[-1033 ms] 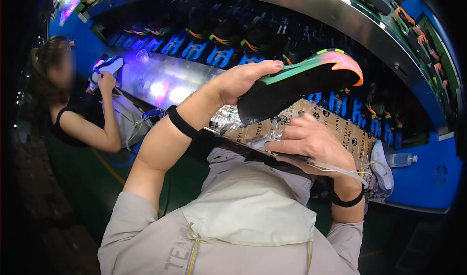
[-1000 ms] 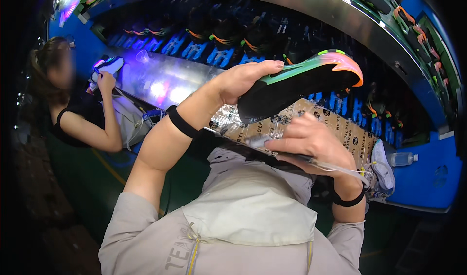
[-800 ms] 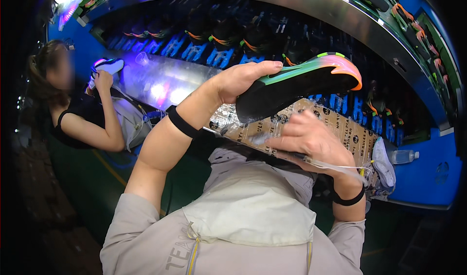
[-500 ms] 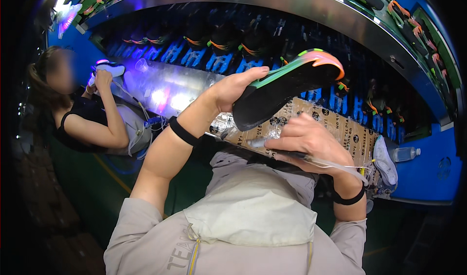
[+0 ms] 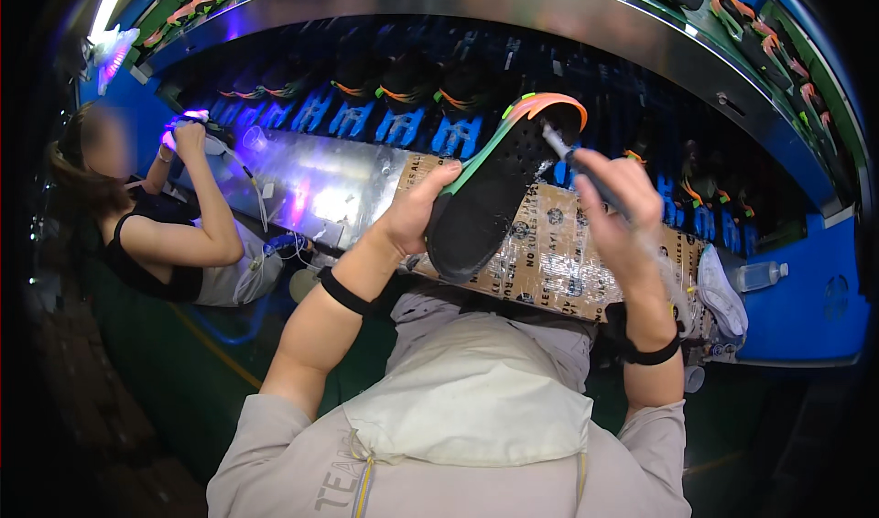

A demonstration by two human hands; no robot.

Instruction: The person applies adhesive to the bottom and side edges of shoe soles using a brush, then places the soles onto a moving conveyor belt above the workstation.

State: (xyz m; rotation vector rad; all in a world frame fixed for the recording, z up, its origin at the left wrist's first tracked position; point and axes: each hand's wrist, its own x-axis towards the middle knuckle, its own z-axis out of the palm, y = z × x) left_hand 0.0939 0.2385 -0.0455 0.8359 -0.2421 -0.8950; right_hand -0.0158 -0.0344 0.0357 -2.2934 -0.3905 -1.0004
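My left hand grips a shoe sole by its left edge, its thumb on the rim. The sole's broad black face is turned up toward me, with small dots or holes near the far end; the raised rim is orange, pink and green. In my right hand is a brush with a dark handle and pale tip. That tip rests at or just over the far part of the sole's black face; whether it touches, I cannot tell. A thin clear tube appears to run down beside my right wrist.
Printed brown cardboard covers the bench before me. Blue holders carrying dark shoe parts line the far side, below a metal ledge. At right lie a white shoe and a clear bottle. A co-worker sits at left.
The sole has shifted left and tilted steeper, its far end now pointing away from me. My right hand has risen from the cardboard, bringing the brush up to the sole.
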